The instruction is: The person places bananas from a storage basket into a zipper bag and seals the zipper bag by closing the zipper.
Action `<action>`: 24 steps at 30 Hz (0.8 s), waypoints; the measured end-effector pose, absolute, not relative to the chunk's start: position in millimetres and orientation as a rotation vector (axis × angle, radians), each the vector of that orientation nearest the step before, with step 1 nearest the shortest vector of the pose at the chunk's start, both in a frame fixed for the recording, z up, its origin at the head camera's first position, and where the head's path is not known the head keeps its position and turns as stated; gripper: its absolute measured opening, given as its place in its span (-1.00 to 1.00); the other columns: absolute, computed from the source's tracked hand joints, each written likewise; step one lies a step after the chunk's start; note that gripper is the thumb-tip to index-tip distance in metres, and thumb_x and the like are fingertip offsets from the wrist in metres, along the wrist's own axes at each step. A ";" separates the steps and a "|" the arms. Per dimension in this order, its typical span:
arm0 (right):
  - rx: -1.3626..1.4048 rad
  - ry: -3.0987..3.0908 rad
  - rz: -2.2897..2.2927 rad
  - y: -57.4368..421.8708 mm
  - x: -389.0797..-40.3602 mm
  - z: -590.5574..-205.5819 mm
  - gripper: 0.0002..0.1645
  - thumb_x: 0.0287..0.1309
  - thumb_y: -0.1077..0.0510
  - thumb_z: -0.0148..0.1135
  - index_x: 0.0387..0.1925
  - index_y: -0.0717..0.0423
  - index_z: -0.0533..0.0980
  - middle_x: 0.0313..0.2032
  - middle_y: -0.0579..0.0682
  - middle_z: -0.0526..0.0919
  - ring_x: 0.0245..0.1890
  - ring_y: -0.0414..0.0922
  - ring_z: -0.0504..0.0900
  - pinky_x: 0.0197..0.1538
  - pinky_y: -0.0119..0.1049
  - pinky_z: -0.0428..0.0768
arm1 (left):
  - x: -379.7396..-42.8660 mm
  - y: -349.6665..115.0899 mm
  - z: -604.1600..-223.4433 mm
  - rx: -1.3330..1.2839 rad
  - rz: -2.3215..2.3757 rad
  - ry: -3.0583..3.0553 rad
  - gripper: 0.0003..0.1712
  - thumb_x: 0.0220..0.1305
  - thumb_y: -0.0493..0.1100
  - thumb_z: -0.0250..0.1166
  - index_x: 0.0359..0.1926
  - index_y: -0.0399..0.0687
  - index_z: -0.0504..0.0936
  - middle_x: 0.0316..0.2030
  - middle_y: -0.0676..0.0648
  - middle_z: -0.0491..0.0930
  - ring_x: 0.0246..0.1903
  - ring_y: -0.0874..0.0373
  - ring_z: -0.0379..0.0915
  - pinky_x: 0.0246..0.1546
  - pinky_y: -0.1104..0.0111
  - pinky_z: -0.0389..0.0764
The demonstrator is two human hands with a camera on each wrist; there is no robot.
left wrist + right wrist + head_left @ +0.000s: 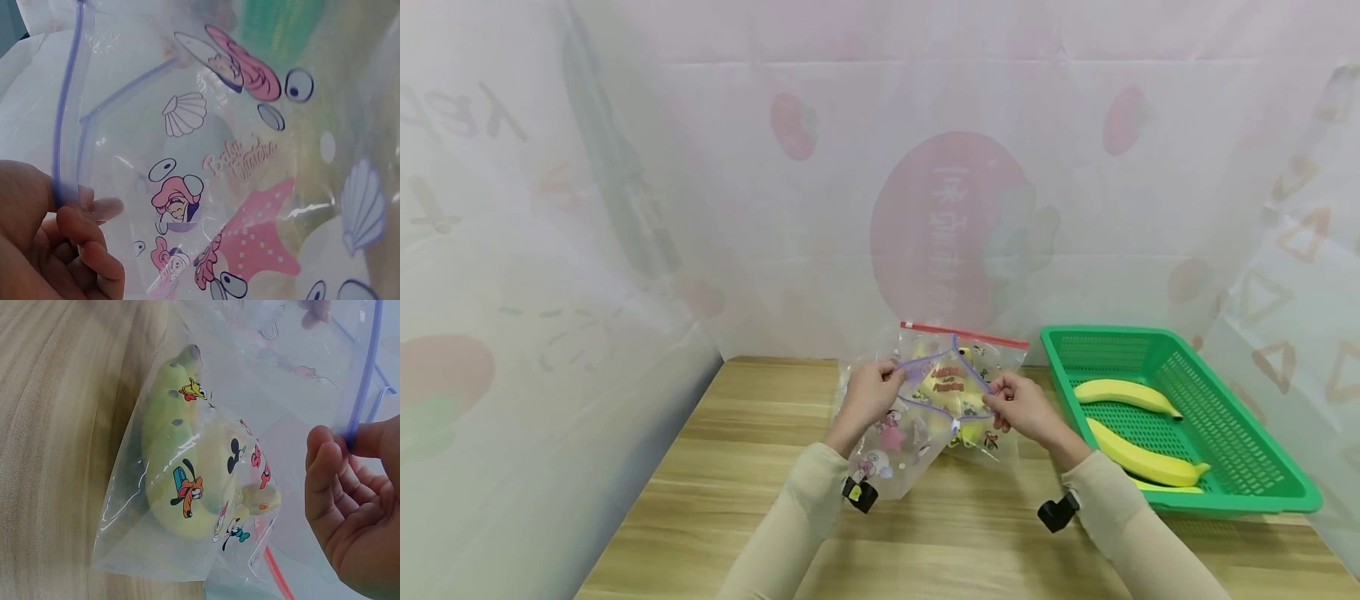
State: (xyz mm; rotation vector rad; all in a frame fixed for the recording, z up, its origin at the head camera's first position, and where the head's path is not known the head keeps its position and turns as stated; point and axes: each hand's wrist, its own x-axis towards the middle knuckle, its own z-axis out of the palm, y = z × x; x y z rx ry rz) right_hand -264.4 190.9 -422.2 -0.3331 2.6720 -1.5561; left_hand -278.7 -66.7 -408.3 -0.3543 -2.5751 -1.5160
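Note:
A clear zip bag (pixel 891 454) with a purple seal and pink starfish and shell prints hangs between both hands. Its mouth is spread into a diamond shape. My left hand (pixel 867 393) pinches the left side of the purple seal between thumb and fingers. On the opposite side, my right hand (pixel 1024 407) pinches the seal the same way. Behind this bag lies a second clear bag (pixel 1009 357) with a red slider seal and cartoon prints. Yellow banana-shaped fruit (pixel 178 444) with dark spots shows through that second bag, low over the wood in the right wrist view.
A green plastic basket (pixel 1247 502) stands to the right, near the right forearm. Inside it lie a banana (pixel 1123 393) at the back and another banana (pixel 1142 457) nearer the front. The wooden table (pixel 700 500) meets a printed cloth backdrop (pixel 820 225) behind and at the sides.

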 end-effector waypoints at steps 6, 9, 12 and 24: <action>-0.313 2.674 -1.573 190.9 -264.9 -423.1 -0.83 0.26 0.22 0.17 -0.33 0.28 0.40 -0.55 0.21 0.56 -0.55 0.20 0.58 -0.54 -0.20 0.58 | -279.8 -69.2 -406.6 -0.355 -1.461 -2.544 -0.68 0.32 -0.16 0.16 -0.51 -0.27 0.59 -0.77 0.08 0.25 -0.80 0.29 0.10 -0.81 0.50 0.15; -0.345 2.650 -1.592 189.4 -264.5 -420.7 -0.78 0.27 0.20 0.17 -0.36 0.28 0.36 -0.55 0.20 0.55 -0.55 0.21 0.58 -0.52 -0.19 0.59 | -278.2 -66.3 -403.5 -0.386 -1.476 -2.550 -0.66 0.33 -0.16 0.14 -0.54 -0.27 0.58 -0.79 0.08 0.23 -0.80 0.29 0.08 -0.81 0.50 0.14; -0.408 2.603 -1.590 184.4 -258.9 -410.5 -0.77 0.29 0.22 0.14 -0.39 0.29 0.32 -0.54 0.23 0.54 -0.53 0.23 0.58 -0.46 -0.09 0.61 | -276.1 -59.5 -400.5 -0.416 -1.513 -2.573 -0.62 0.35 -0.12 0.12 -0.59 -0.20 0.56 -0.81 0.08 0.18 -0.81 0.28 0.04 -0.81 0.49 0.12; -0.469 2.616 -1.402 184.3 -259.1 -396.2 -0.74 0.34 0.09 0.09 -0.32 0.25 0.39 -0.51 0.20 0.56 -0.53 0.09 0.60 -0.45 -0.16 0.61 | -269.5 -42.5 -400.3 -0.460 -1.527 -2.623 -0.61 0.36 -0.05 0.10 -0.49 -0.18 0.66 -0.81 0.07 0.22 -0.82 0.28 0.02 -0.84 0.48 0.07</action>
